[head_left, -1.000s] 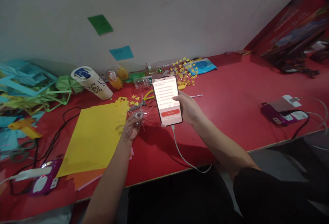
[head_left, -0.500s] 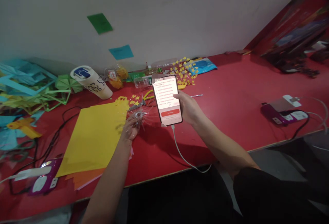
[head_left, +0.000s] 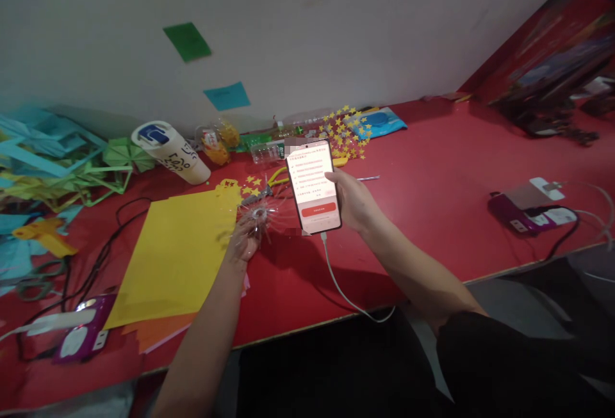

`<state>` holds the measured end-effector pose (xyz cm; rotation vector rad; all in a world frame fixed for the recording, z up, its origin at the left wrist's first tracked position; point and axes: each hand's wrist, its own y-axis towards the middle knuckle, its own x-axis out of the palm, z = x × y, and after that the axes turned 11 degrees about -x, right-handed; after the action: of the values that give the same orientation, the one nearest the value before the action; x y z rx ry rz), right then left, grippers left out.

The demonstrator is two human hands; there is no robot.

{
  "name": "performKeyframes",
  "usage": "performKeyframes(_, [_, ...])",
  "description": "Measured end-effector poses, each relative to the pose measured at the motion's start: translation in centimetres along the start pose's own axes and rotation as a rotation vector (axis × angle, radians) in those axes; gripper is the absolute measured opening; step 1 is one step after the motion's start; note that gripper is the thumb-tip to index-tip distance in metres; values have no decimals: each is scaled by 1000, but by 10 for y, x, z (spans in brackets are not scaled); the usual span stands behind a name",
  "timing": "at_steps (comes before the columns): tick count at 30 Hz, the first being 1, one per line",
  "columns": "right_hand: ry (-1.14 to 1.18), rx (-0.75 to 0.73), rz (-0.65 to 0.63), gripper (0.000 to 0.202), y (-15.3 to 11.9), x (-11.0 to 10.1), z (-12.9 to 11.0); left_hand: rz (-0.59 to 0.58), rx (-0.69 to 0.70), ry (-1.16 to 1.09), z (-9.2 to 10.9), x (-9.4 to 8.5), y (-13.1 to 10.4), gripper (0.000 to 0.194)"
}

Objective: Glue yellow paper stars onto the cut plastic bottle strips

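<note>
My right hand (head_left: pixel 353 201) holds a lit phone (head_left: pixel 314 189) upright, its thumb resting over the right part of the screen. A white cable (head_left: pixel 331 277) is plugged into the phone's lower end. To the left of the phone, my left hand (head_left: pixel 246 240) is closed around a clear plastic piece (head_left: pixel 259 214) with thin strips spreading out from its round centre. Yellow-handled pliers (head_left: pixel 277 178) lie behind, partly hidden by the phone. Yellow paper stars (head_left: pixel 252 182) are scattered just beyond my left hand.
Yellow paper sheets (head_left: pixel 173 258) lie left on the red table (head_left: pixel 432 181). Behind stand a white cup (head_left: pixel 175 155) and plastic bottles (head_left: pixel 266 151). A glue gun (head_left: pixel 45 237) and scissors (head_left: pixel 41 280) are far left. Purple power strips (head_left: pixel 89 331) sit at both sides.
The text on the phone screen has shifted slightly. Both hands stay almost where they were, still holding the same things.
</note>
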<state>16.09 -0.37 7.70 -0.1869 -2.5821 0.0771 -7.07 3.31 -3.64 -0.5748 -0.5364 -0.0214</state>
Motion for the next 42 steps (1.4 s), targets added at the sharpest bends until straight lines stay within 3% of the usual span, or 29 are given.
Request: performKeyframes(42, [-49,-46,-14,29,-4,1,-2,1,1,6,0,-3,2,28])
